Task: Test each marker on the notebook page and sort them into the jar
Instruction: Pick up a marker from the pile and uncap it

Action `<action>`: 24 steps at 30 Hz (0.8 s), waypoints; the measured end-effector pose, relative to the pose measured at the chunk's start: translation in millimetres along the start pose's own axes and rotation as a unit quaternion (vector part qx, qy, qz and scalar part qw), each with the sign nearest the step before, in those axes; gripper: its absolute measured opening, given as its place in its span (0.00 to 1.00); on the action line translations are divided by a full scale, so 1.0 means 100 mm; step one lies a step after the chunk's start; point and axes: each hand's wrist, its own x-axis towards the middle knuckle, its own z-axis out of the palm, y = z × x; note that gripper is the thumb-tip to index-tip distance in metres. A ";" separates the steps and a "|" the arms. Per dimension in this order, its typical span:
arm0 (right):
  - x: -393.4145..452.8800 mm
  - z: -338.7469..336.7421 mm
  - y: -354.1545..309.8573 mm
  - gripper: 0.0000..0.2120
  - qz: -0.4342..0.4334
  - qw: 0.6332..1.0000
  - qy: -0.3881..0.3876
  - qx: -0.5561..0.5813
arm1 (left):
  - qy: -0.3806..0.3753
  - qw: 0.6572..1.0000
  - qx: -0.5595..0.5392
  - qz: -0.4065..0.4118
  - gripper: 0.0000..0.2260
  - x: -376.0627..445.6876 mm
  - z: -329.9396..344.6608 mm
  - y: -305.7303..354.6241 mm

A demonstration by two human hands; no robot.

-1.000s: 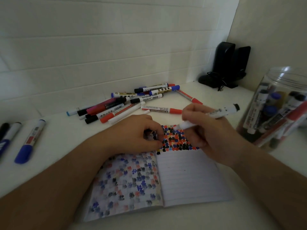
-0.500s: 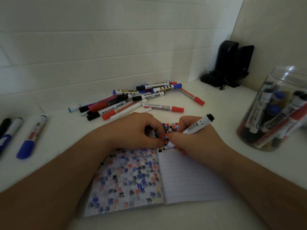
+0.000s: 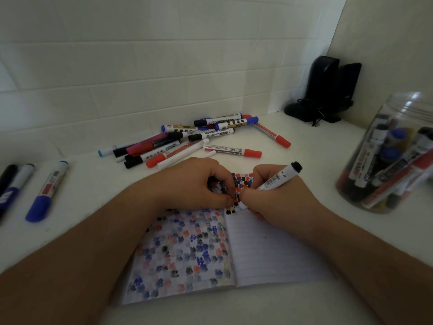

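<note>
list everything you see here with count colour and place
notebook: one, open, lined page on the right, blotted colours on the left, front centre
held marker: one, white with black end, tip at the notebook page
marker pile: over a dozen, red, blue, black caps, by the wall
side markers: three, blue and black, far left
jar: one, clear, holding markers, right
black speakers: two, back corner
left hand: presses the notebook
right hand: grips the held marker
</note>
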 end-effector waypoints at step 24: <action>0.03 0.00 0.03 0.14 0.008 0.999 0.013 0.035 | 0.003 1.000 -0.012 -0.003 0.04 0.00 0.00 0.01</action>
